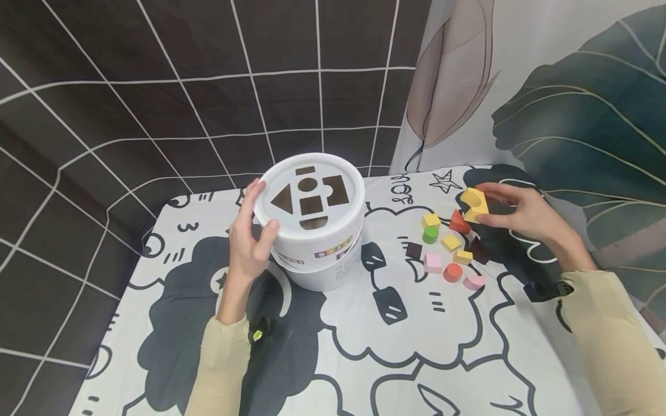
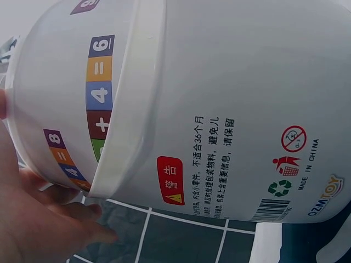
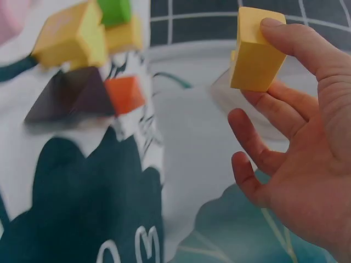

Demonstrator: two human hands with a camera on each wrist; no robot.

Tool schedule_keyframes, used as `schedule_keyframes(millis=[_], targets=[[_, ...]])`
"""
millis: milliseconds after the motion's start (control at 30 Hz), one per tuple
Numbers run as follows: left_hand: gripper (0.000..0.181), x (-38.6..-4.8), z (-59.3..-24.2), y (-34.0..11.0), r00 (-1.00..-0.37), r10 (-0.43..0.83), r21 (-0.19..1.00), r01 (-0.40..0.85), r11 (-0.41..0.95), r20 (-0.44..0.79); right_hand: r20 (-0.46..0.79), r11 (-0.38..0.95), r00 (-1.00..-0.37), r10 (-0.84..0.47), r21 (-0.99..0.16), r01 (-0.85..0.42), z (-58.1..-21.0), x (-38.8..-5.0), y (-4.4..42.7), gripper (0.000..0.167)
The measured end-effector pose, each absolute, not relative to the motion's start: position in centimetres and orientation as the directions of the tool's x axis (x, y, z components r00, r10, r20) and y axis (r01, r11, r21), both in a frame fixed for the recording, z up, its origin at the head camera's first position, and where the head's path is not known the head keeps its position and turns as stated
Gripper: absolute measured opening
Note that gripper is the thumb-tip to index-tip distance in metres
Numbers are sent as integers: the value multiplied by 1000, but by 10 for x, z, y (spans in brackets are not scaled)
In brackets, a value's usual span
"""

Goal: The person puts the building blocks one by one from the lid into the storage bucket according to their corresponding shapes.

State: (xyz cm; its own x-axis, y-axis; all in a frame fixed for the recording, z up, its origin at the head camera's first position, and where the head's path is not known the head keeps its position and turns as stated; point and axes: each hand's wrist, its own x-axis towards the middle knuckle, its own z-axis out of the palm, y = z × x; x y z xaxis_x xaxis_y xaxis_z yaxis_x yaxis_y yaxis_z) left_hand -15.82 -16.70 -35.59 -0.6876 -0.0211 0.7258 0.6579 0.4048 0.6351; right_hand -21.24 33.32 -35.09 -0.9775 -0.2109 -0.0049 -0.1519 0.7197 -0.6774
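We see the left hand (image 1: 248, 242), fingers spread, brace the bucket (image 1: 326, 278) from the left, perhaps for steadiness; the right hand (image 1: 535, 212) pinches a yellow block (image 1: 478, 212) near loose blocks (image 1: 451, 242).

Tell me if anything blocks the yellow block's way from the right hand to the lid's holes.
Nothing visible does. Between the held yellow block and the lid, a small yellow block and a green cylinder sit low on the cloth; the left hand rests on the lid's left edge, clear of the holes.
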Motion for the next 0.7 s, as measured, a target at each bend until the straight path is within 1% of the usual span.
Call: schedule_keyframes(millis=[400, 700], targets=[[69, -157, -356, -166, -710, -26, 657, 636, 405, 703, 148, 666, -945, -291, -678, -311, -312, -203, 296, 73], [70, -157, -357, -167, -704, -27, 651, 640, 408, 710, 213, 597, -906, -367, -693, -405, -283, -205, 260, 68]])
